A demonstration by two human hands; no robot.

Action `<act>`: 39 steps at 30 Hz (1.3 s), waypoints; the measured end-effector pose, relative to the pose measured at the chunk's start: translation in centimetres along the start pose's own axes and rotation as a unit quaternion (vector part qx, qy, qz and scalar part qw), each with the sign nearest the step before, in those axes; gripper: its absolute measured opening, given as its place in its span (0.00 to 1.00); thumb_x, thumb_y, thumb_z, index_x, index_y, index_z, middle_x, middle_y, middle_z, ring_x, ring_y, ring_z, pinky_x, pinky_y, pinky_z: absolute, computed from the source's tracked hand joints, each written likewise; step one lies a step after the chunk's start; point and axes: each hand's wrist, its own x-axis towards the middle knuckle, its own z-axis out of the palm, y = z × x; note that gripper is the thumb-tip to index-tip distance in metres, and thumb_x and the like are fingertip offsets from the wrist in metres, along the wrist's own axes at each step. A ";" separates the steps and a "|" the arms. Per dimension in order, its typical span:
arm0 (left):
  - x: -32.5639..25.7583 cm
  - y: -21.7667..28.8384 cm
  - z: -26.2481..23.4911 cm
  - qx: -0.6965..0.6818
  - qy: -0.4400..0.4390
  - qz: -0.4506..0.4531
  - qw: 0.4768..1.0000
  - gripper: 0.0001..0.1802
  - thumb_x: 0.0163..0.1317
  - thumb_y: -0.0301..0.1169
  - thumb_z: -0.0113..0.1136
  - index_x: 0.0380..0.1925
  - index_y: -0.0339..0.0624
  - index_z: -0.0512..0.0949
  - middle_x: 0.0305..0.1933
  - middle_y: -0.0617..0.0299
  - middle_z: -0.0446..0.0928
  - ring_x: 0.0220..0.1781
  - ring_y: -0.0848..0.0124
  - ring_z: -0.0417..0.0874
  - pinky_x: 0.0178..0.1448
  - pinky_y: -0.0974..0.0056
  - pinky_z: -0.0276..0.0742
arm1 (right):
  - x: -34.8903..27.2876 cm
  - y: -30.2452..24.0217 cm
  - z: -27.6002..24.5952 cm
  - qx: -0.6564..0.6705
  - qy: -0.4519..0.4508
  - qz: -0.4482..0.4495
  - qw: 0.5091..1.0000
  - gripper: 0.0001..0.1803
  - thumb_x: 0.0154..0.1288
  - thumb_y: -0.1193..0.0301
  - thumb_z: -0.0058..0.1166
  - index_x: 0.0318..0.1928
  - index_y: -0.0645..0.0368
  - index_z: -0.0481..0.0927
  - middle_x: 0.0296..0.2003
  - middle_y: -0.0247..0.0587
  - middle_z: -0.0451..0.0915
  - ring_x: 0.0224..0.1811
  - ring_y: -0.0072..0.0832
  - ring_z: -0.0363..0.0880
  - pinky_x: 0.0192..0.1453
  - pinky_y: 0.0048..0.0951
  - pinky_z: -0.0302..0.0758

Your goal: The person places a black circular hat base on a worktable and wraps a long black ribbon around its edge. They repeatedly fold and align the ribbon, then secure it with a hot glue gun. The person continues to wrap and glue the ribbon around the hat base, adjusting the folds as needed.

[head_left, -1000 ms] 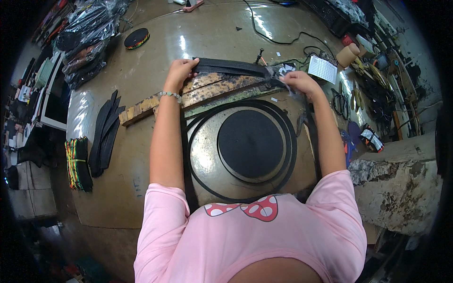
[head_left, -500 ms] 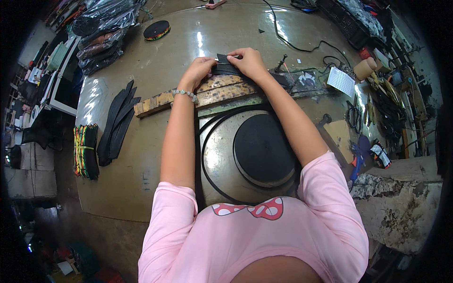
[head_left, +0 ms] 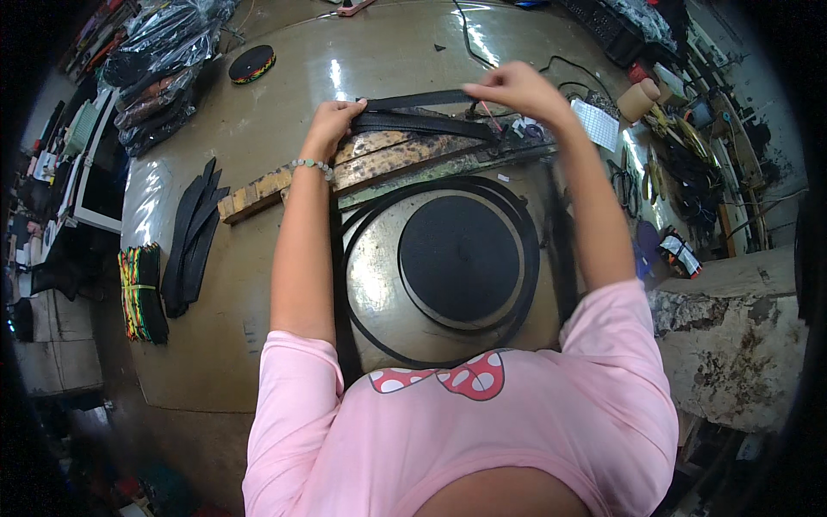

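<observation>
A flat black strap (head_left: 415, 100) is stretched between my hands above a scuffed, yellowish wooden bar (head_left: 379, 170). My left hand (head_left: 332, 126) pinches its left end, thumb on top. At the other end, the closed fingers of my right hand (head_left: 521, 90) grip the strap, with the wrist raised. More black straps (head_left: 422, 125) lie just below it along the bar, their left ends by my left fingers. Nearer to me, a large coiled roll of black webbing (head_left: 461, 258) lies flat on the table, with loose loops around it.
On the left lie a pile of black straps (head_left: 195, 237) and a tied bundle of multicoloured strips (head_left: 142, 293). Farther back are a small round roll (head_left: 252, 64) and plastic-wrapped goods (head_left: 172, 69). A gridded paper sheet (head_left: 596, 125) and a tan spool (head_left: 638, 100) stand at the right.
My right hand has moved right and up, away from my left, drawing the strap out between them. My left hand stays at the bar. The whole view has shifted slightly.
</observation>
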 end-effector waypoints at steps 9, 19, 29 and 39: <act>0.0 0.0 0.0 0.014 0.021 -0.005 1.000 0.16 0.55 0.39 0.61 0.21 0.35 0.78 0.16 0.69 0.68 0.17 0.79 0.63 0.22 0.72 0.58 | -7.5 7.2 2.7 0.262 0.016 0.267 0.927 0.14 0.56 0.58 0.59 0.27 0.55 0.79 0.17 0.21 0.66 0.18 0.12 0.58 0.21 0.18 0.53; -0.4 -0.4 -0.4 -0.051 0.009 0.046 0.998 0.14 0.58 0.35 0.57 0.36 0.34 0.78 0.27 0.66 0.75 0.25 0.80 0.70 0.27 0.74 0.65 | -2.7 2.6 -1.5 0.105 0.134 0.071 0.983 0.16 0.58 0.59 0.56 0.33 0.62 0.80 0.21 0.32 0.75 0.25 0.18 0.70 0.30 0.23 0.68; -0.2 0.0 -0.8 -0.043 0.030 -0.023 0.998 0.14 0.57 0.37 0.57 0.28 0.34 0.78 0.25 0.67 0.73 0.26 0.78 0.70 0.31 0.74 0.66 | 6.8 -4.0 13.6 0.040 0.127 0.041 0.990 0.13 0.56 0.64 0.53 0.38 0.55 0.82 0.33 0.52 0.80 0.39 0.45 0.79 0.46 0.37 0.74; 0.1 0.0 -0.2 -0.070 -0.013 -0.032 0.997 0.15 0.55 0.36 0.62 0.31 0.31 0.78 0.27 0.62 0.77 0.25 0.76 0.74 0.31 0.72 0.70 | 3.4 -3.7 5.5 -0.073 -0.001 0.054 0.996 0.20 0.54 0.55 0.58 0.32 0.63 0.82 0.25 0.45 0.80 0.27 0.32 0.78 0.35 0.31 0.73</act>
